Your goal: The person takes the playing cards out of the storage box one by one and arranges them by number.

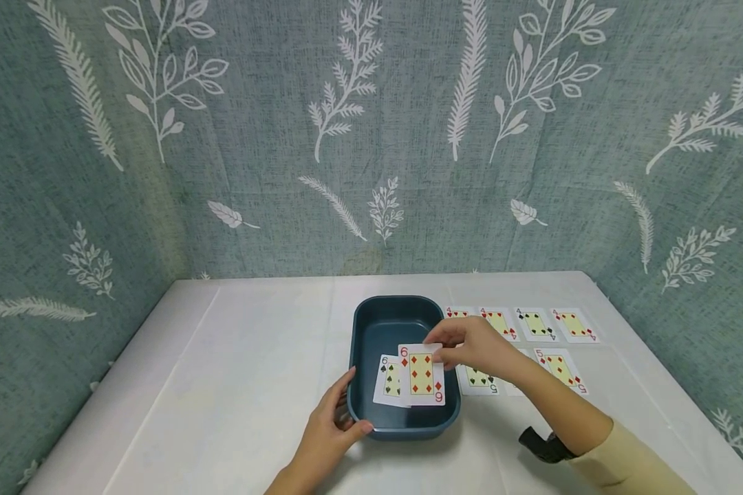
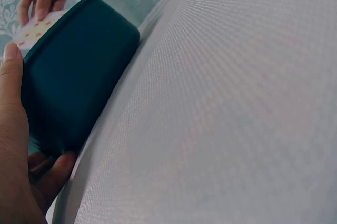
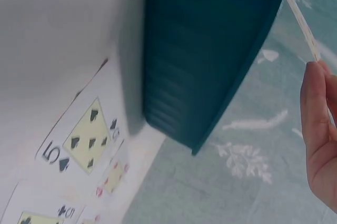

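Right grip point(image 1: 470, 347) pinches the six of diamonds point(image 1: 422, 375) over the tray point(image 1: 371, 426); left grip point(image 1: 331, 423) clasps the tray's near-left rim.

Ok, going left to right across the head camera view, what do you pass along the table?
Left hand gripping the tray's near rim → six of spades → six of diamonds above the blue tray → right hand pinching that card → five of diamonds flat on the table.

- Head view looks forward and down from above, well back.
- Left wrist view sits low, close against the teal tray's point(image 2: 73, 82) outer wall.
- Right wrist view looks up beside the same tray.
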{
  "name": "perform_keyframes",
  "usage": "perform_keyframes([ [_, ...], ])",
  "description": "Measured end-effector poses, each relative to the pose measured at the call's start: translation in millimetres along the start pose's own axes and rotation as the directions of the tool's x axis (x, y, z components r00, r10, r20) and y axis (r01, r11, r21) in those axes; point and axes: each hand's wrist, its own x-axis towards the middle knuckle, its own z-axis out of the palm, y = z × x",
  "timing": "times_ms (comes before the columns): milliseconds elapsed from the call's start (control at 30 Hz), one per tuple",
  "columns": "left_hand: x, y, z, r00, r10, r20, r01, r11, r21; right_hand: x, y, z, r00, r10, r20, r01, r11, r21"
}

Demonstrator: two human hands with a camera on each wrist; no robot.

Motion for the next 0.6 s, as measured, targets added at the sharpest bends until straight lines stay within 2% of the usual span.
perform_keyframes([
  [367,0.4,0.0,-0.1,1.0,0.01,-0.009,-0.011,0.999,-0.03,-32.2,1.7,-23.6,1.0,-0.01,-0.005,0.009,0.999,-0.034],
  [600,-1.1,0.1,-0.8,1.0,0.021,0.001,-0.021,1.0,-0.022,-53.5,12.8,-44.0,1.0,-0.009,0.023,0.01,0.999,-0.032],
])
